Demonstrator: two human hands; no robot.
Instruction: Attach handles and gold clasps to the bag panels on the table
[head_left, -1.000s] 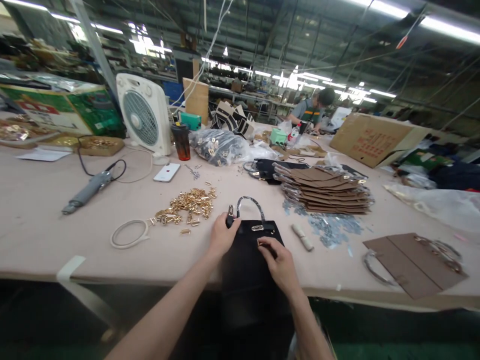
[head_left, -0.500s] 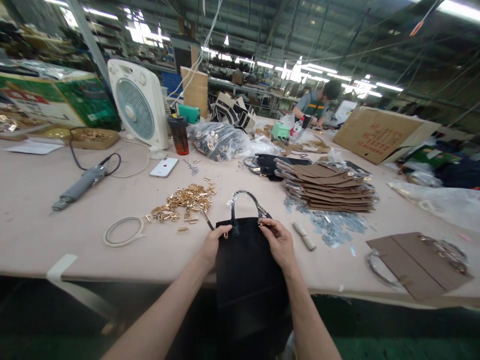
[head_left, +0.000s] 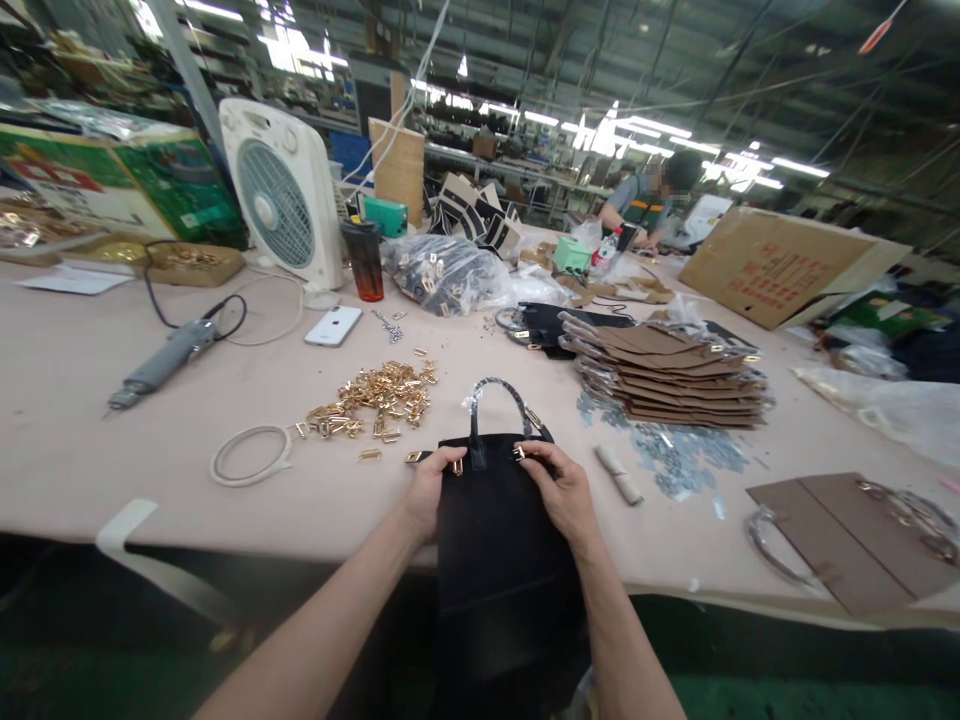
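A black handbag [head_left: 502, 560] hangs over the front edge of the table, its looped handle [head_left: 501, 385] upright and partly wrapped in clear film. My left hand [head_left: 429, 490] is closed on the bag's upper left corner, the thumb beside a small gold fitting [head_left: 458, 466]. A strap with a gold end piece [head_left: 412, 457] sticks out left of that hand. At the upper right of the bag, my right hand [head_left: 561, 492] pinches a small gold metal fitting [head_left: 519, 453] against or just over the black surface. The fitting is partly hidden by the fingertips.
Loose gold fittings [head_left: 379, 395] lie in a pile beyond my left hand, near a tape roll [head_left: 251, 455] and an electric screwdriver [head_left: 166, 362]. To the right are stacked brown bag pieces [head_left: 667, 375], scattered grey film bits [head_left: 686, 455] and a brown handbag [head_left: 847, 535]. A fan [head_left: 281, 195] stands behind.
The view has shifted slightly, so the table things sit a little farther right. The strap's gold end at left now shows more plainly. Both hands keep their places on the bag.
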